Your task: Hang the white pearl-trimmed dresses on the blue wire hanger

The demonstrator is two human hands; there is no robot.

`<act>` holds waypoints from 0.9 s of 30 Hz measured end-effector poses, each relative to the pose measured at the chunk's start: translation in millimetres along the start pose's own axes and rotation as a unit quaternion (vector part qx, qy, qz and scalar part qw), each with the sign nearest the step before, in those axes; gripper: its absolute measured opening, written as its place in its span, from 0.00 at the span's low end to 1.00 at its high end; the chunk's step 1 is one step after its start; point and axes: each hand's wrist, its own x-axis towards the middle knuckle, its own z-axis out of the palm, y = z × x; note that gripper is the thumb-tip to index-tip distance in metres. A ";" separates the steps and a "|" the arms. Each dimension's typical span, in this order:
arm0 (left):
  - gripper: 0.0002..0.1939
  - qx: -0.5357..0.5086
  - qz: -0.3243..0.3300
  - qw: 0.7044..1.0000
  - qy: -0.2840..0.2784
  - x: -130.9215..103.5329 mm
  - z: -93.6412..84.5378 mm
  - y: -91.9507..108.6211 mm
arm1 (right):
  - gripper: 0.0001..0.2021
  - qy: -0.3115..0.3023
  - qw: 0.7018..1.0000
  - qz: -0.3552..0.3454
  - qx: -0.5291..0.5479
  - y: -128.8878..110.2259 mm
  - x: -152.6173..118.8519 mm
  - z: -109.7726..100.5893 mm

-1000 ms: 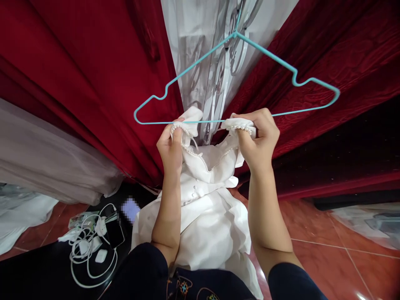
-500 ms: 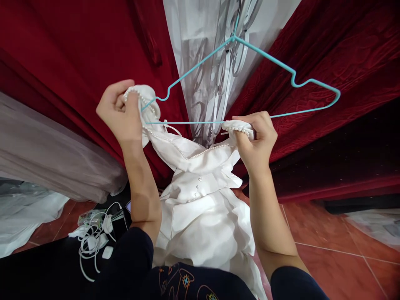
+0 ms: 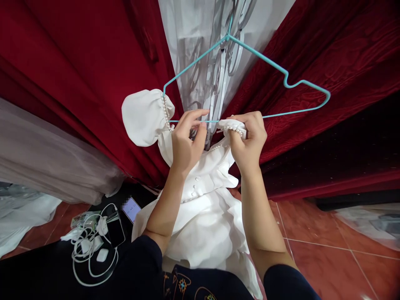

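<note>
Head view is showing, at far left, white cables [image 3: 73,254] and a lit phone [image 3: 131,209] lying on a black surface [image 3: 37,271] below the turquoise hanger [image 3: 256,54], while red curtain [image 3: 78,83] is hanging behind its left end. A puffed white sleeve [image 3: 140,118] is enclosing that end; since no hand is gripping it there, the hanger itself seems to be bearing its weight. Next, the left hand [image 3: 189,141] is hovering around the middle of the hanger's lower bar, thumb and fingers curving with a gap between them and pinching nothing visible; whether it is touching the bar, I cannot tell. The white dress [image 3: 212,225] is drooping below the hanger, probably being supported by its two shoulders. Right of the bar's middle, the right hand [image 3: 248,141] is pinching the pearl-edged shoulder piece [image 3: 233,125], thumb below and fingers above, seemingly keeping that side raised against the bar. The hanger's right end is standing bare before dark red fabric [image 3: 312,41].
</note>
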 end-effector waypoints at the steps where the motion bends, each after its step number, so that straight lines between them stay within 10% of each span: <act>1: 0.12 0.030 0.019 0.999 -0.004 -1.9 4.5 -1.0 | 0.06 -0.002 1.000 0.002 -0.001 -0.5 -0.2 -0.1; 11: 0.12 0.092 0.028 0.992 -0.087 7.5 6.1 -4.5 | 0.08 0.017 1.000 0.004 -0.001 -13.6 1.8 4.0; 18: 0.14 0.101 0.037 0.990 -0.088 9.1 8.5 -16.8 | 0.09 0.363 0.929 0.005 -0.065 39.4 4.8 -54.2; 23: 0.13 0.093 0.049 0.987 -0.120 15.4 -3.5 -16.7 | 0.13 0.302 0.943 0.037 -0.135 94.4 55.4 -112.4; 27: 0.13 0.103 0.035 0.985 -0.134 16.5 -4.7 -12.4 | 0.10 0.207 0.963 0.037 -0.171 79.3 93.3 -119.3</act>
